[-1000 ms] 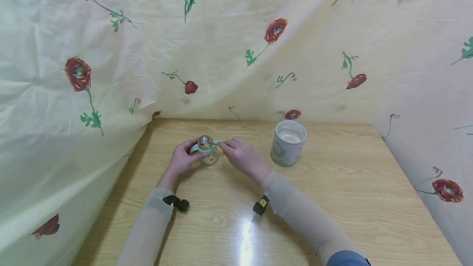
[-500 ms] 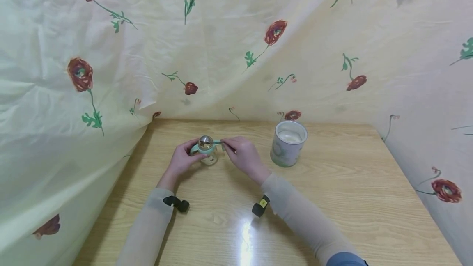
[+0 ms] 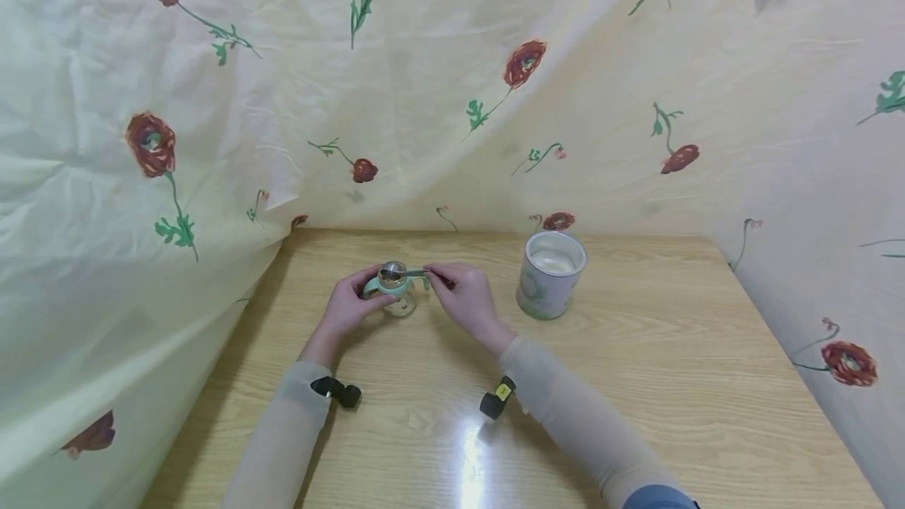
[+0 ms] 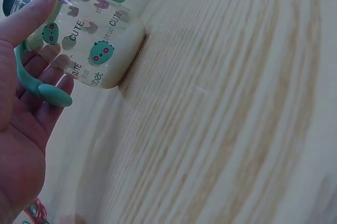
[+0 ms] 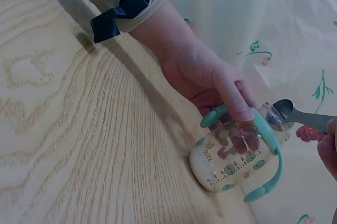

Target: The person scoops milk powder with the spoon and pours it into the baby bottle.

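Note:
My left hand [image 3: 349,302] grips a clear baby bottle [image 5: 231,155] with mint-green side handles and printed cartoon faces. Its thumb and fingers wrap the neck from the left, with the base down at the wooden tabletop [image 3: 636,352]. A pale layer shows in the bottle's bottom in the left wrist view. My right hand [image 3: 468,301] pinches the handle of a dark metal measuring spoon [image 5: 308,118]. The bowl of the spoon is at the bottle's open mouth and overlaps the rim in the head view. Only the fingertips of the right hand appear at the right wrist view's edge.
A white and grey-green canister [image 3: 544,289] with white contents stands open, right of the right hand. Flower-printed cloth [image 3: 424,100] hangs behind the table and along both sides. Each sleeve carries a black wrist camera, the left one [image 3: 338,391] and the right one [image 3: 497,397].
My right hand has shifted slightly right, and the spoon has turned at the bottle's mouth, with more of its handle in sight. My left hand and the bottle have stayed in place.

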Motion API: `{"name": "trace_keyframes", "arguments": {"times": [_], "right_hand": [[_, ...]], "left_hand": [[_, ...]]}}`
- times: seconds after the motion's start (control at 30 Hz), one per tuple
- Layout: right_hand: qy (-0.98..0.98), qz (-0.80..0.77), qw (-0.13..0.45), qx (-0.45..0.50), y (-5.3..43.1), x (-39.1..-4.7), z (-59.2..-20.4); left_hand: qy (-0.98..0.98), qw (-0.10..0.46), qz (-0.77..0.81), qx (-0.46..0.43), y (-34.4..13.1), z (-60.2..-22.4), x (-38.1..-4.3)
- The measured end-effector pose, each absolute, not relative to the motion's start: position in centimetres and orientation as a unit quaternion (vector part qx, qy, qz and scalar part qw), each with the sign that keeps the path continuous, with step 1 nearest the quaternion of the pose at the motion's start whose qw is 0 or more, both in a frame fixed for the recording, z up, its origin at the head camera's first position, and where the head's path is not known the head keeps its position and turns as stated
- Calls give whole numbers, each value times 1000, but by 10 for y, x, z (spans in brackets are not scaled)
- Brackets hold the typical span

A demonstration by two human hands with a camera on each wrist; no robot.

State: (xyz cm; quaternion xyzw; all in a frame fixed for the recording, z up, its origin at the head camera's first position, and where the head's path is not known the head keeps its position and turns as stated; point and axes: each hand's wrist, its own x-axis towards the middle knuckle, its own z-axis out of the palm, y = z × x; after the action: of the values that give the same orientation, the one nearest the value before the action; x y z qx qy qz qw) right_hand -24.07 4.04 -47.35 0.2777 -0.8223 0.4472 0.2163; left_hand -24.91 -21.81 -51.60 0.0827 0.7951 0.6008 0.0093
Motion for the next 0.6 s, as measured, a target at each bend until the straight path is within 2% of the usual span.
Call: {"name": "trace_keyframes", "arguments": {"times": [0.6], "right_hand": [[-757,629,105,138,43,-237,-478]], "left_hand": [[796,-1,596,105,-223,-524,-251]]}}
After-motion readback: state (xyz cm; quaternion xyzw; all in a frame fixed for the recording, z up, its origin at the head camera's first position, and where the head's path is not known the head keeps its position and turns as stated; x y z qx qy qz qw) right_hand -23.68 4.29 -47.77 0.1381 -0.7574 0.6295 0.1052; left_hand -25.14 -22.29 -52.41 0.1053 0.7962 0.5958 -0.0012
